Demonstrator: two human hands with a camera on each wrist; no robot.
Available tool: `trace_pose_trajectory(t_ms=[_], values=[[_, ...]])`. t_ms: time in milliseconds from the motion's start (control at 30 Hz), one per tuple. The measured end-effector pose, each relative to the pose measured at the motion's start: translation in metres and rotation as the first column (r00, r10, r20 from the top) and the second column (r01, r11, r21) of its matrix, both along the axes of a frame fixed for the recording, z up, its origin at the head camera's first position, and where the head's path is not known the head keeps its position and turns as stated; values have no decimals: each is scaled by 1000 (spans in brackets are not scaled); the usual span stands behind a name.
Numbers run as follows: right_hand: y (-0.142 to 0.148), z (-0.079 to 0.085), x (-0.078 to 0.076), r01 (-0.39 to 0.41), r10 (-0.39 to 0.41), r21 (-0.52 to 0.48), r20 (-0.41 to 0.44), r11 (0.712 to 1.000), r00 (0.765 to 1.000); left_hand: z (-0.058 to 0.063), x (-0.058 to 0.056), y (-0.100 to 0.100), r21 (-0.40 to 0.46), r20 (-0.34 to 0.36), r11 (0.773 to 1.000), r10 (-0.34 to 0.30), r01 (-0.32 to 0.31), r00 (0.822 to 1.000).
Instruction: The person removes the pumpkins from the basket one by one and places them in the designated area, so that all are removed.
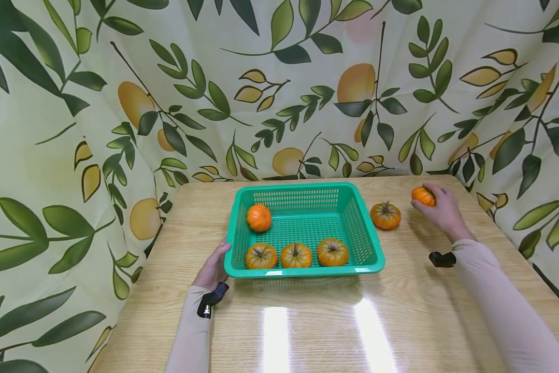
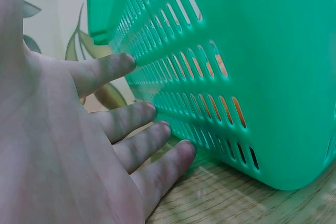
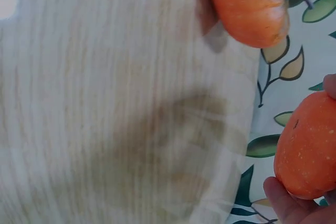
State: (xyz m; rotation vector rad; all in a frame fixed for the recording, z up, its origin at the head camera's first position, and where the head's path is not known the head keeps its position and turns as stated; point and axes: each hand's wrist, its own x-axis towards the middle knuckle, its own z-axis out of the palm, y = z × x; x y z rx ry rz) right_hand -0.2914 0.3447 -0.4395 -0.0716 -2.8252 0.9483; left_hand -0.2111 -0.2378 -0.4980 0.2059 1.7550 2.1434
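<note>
My right hand [image 1: 442,208] grips a small orange pumpkin [image 1: 423,196] above the right side of the table; in the right wrist view the pumpkin [image 3: 308,148] sits between thumb and fingers. A second pumpkin [image 1: 385,215] stands on the table between that hand and the green basket [image 1: 304,271]. Inside the basket, one pumpkin [image 1: 259,217] lies at the back left. Along its front side are three more, a left one [image 1: 261,256], a middle one [image 1: 296,256] and a right one [image 1: 332,252]. My left hand [image 1: 213,268] has its straight fingers [image 2: 157,174] against the basket's left wall.
The wooden table [image 1: 316,326] reaches back to a leaf-patterned cloth [image 1: 260,103], which also hangs at both sides. Two bright reflections lie on the tabletop in front of the basket. Small black devices are strapped to both wrists.
</note>
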Motion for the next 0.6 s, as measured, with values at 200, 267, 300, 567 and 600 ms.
trace_pose_trajectory(t_ms=[200, 267, 300, 567, 600], values=[[4, -8, 1, 17, -17, 16, 39, 1000, 999, -1, -2, 1, -5, -9, 1000, -3, 3, 1000], [3, -10, 1, 22, -23, 21, 44, 1000, 999, -1, -2, 1, -2, -11, 1000, -5, 5, 1000], [3, -11, 0, 25, -26, 27, 47, 999, 999, -1, -2, 1, 2, -13, 1000, -5, 5, 1000], [-3, -18, 0, 40, -43, 46, 73, 998, 996, -3, -3, -1, -9, -1, 1000, 3, -3, 1000], [-4, -19, 1, 36, -40, 49, 78, 998, 996, -3, -3, -1, -8, 0, 1000, 5, -5, 1000]])
